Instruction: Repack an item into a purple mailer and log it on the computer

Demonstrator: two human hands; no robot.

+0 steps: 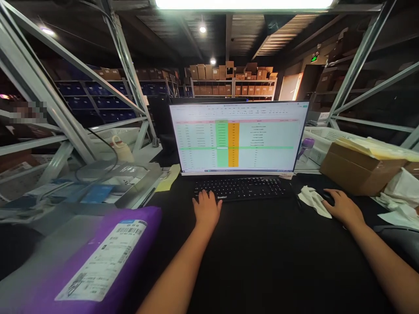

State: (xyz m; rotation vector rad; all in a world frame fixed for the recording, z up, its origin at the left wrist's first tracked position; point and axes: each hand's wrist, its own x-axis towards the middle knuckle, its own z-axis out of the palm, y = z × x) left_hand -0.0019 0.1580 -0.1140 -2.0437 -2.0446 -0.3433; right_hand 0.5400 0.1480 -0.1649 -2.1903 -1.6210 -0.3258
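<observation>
My left hand (207, 208) rests on the left part of a black keyboard (242, 190), fingers spread over the keys and holding nothing. Over a dark computer mouse (328, 198) lies my right hand (343, 208), its fingers curved round the mouse, which is partly hidden. A crumpled white tissue (313, 201) is just left of the mouse. Behind the keyboard stands a lit monitor (262, 144) with a spreadsheet that has a green and an orange column. On the near left lies a purple parcel (140, 244) with a white shipping label (104, 261).
A yellow paper (168, 179) lies left of the monitor. At right are a cardboard box (360, 168), white baskets (319, 152) and crumpled paper (404, 187). Metal posts (124, 56) frame the desk on both sides. Shelves with cartons (212, 89) stand behind.
</observation>
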